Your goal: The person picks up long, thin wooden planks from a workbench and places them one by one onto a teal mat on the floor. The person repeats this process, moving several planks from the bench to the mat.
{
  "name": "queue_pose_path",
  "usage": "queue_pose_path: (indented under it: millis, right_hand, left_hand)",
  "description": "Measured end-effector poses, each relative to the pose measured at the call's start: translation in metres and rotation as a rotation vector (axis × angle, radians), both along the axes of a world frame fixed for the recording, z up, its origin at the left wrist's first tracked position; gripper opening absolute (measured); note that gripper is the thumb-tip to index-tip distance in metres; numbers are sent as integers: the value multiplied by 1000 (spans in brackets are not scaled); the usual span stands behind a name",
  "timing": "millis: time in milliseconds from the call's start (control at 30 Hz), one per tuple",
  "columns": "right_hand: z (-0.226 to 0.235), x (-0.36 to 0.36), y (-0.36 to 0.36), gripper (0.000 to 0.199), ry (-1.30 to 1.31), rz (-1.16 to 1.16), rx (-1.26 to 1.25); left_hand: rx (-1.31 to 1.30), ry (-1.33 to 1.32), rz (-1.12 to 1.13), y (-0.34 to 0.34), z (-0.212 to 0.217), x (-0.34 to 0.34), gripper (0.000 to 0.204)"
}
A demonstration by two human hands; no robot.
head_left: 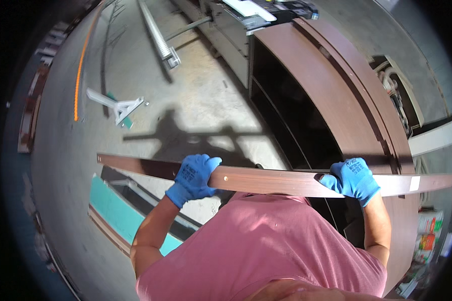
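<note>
Both my hands wear blue gloves and grip one long, narrow brown wood-grain board (266,181), held crosswise in front of my body. My left hand (195,176) is closed round it left of the middle. Farther right, my right hand (354,179) is wrapped over the same board. A small round pale spot shows on its face near my left hand, and a whitish label sits right of my right hand. The board's left end reaches out over the floor; its right end extends past a large brown panelled unit (296,55) with dark glossy sides.
A teal panel (118,213) lies low at the left beside dark framed pieces. On the concrete floor stand a white metal bracket (128,109) and a long metal rail (158,37). An orange cord (80,65) runs along the left. Packages (428,236) sit at the right.
</note>
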State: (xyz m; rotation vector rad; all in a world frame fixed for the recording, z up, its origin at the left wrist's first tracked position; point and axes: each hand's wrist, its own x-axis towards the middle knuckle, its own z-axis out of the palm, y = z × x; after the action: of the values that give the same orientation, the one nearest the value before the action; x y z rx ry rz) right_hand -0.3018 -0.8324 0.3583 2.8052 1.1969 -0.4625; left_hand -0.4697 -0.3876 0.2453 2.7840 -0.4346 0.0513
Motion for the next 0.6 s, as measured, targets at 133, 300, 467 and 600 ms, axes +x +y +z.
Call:
queue_pose_path:
  millis: [133, 300, 467, 600]
  right_hand:
    - [41, -18, 55, 80, -55, 265, 50]
    - [81, -63, 177, 86, -65, 645, -1]
    - [90, -149, 292, 81, -43, 1019, -217]
    - [91, -211, 367, 74, 4, 1241, -247]
  left_hand:
    - [-99, 7, 247, -12, 19, -128, 92]
    - [-152, 48, 652, -32, 40, -297, 92]
    - [-167, 38, 1067, -105, 38, -433, 85]
    - [-173, -48, 1325, -169, 44, -476, 75]
